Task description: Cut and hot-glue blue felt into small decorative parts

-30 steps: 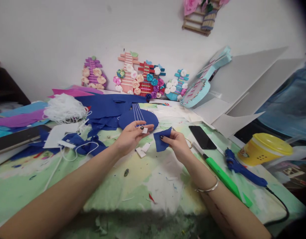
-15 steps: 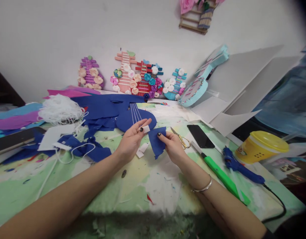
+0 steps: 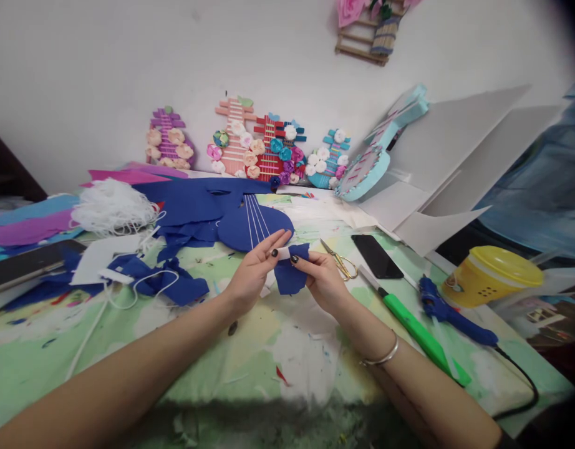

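- One small blue piece (image 3: 290,279), cloth or paper (I cannot tell which), is held up between the two sets of fingers, its lower part hanging unsupported beneath the right thumb.
- White strip (image 3: 284,251): at the blue piece's upper left edge, pinched by the thumb and fingers of the left hand (image 3: 250,274).
- Right hand (image 3: 327,280): thumb and fingers clamped on the blue piece, thumb close beside the strip.
- Likeliest trouble, I judge: the strip skewing or slipping, since the left pinch covers much of its short length. The blue piece could also crease, its lower part being free.
- Just below the left fingers, partly hidden by them, a white offcut (image 3: 265,291) lies on the desk (image 3: 250,368); a dropped strip could get mixed up with it.
- Just beyond the left fingertips: a blue guitar-shaped body (image 3: 236,227) with white strings. Reaching further forward might catch those strings.
- Right of the right fingers, near them: gold-handled scissors (image 3: 336,254), then a black smartphone (image 3: 378,256). A careless outward sweep could knock the scissors.
- Farther right of those fingers: a green-handled cutter (image 3: 421,333) and a blue glue gun (image 3: 456,319). If hot, which I cannot tell, the gun might burn a straying forearm.
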Demonstrator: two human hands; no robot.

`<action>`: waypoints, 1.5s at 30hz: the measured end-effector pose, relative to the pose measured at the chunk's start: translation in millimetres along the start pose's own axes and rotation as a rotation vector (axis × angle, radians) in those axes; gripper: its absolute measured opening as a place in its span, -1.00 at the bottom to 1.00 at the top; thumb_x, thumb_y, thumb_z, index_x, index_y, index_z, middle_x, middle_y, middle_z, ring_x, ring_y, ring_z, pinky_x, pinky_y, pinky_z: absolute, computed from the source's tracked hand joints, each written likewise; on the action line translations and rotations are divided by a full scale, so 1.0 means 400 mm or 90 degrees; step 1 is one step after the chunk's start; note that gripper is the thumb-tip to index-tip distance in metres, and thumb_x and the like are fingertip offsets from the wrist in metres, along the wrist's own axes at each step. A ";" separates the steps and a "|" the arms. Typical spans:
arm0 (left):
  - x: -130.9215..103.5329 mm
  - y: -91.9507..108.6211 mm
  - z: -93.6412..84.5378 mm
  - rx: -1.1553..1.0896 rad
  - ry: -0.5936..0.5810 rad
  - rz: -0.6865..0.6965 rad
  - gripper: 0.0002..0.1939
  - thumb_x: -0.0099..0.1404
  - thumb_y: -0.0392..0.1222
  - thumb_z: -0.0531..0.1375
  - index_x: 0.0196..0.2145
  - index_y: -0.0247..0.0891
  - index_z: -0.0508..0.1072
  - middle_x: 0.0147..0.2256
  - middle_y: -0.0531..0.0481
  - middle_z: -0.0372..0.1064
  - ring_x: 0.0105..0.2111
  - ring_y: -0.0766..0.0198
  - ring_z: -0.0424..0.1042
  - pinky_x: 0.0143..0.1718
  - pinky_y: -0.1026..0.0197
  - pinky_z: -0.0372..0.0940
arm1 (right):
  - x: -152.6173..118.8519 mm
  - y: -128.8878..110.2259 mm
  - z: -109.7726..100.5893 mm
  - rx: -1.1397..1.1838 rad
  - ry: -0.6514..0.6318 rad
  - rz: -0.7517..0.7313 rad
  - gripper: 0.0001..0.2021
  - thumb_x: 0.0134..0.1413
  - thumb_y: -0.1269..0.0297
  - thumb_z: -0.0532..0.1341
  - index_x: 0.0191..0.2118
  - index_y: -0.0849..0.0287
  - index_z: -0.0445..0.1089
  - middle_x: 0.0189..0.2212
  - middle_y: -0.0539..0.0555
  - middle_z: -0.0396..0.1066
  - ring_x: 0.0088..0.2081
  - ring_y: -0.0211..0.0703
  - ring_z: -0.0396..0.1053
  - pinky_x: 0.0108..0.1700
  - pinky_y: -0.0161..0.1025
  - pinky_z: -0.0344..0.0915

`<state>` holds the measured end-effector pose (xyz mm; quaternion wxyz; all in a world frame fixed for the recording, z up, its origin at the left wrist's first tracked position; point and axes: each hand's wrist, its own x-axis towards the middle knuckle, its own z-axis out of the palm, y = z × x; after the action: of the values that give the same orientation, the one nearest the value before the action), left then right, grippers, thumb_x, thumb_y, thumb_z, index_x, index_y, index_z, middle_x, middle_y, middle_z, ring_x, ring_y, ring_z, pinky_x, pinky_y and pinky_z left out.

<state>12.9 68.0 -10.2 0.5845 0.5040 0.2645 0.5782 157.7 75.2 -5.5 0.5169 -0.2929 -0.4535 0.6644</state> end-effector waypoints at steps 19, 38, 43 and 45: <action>0.000 0.032 -0.012 0.175 0.111 -0.020 -0.85 0.01 -0.26 0.34 -0.38 -0.30 0.54 -0.40 -0.02 0.50 -0.40 0.29 0.43 -0.31 0.26 0.30 | 0.003 -0.004 -0.014 -0.087 0.033 -0.029 -0.80 -0.32 0.24 0.43 -0.48 0.20 0.51 -0.54 0.02 0.47 -0.49 -0.23 0.33 -0.40 -0.27 0.23; 0.000 0.041 -0.013 0.197 0.102 -0.001 -0.78 -0.04 -0.21 0.39 -0.39 -0.31 0.53 -0.45 -0.02 0.48 -0.42 0.29 0.44 -0.28 0.21 0.34 | 0.006 -0.018 -0.027 -0.317 -0.013 -0.091 -0.80 -0.20 0.23 0.38 -0.38 0.19 0.52 -0.52 0.00 0.45 -0.48 -0.25 0.31 -0.40 -0.29 0.21; 0.004 0.029 -0.022 0.180 0.116 -0.001 -0.75 -0.05 -0.23 0.39 -0.36 -0.32 0.52 -0.43 -0.03 0.49 -0.41 0.29 0.44 -0.28 0.21 0.34 | 0.006 -0.017 -0.024 -0.278 -0.013 -0.093 -0.74 -0.21 0.15 0.39 -0.36 0.20 0.51 -0.51 0.01 0.47 -0.48 -0.23 0.34 -0.40 -0.28 0.25; 0.005 0.025 -0.025 0.167 0.111 -0.008 -0.73 -0.05 -0.24 0.39 -0.34 -0.32 0.52 -0.41 -0.04 0.49 -0.39 0.29 0.45 -0.27 0.21 0.34 | 0.008 -0.015 -0.025 -0.271 -0.003 -0.099 -0.76 -0.21 0.16 0.39 -0.39 0.20 0.51 -0.51 0.01 0.47 -0.48 -0.24 0.34 -0.40 -0.28 0.26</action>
<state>0.3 71.1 -4.3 0.4919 0.5222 0.3906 0.5768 168.0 81.7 -4.2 0.4922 -0.3579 -0.6058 0.5125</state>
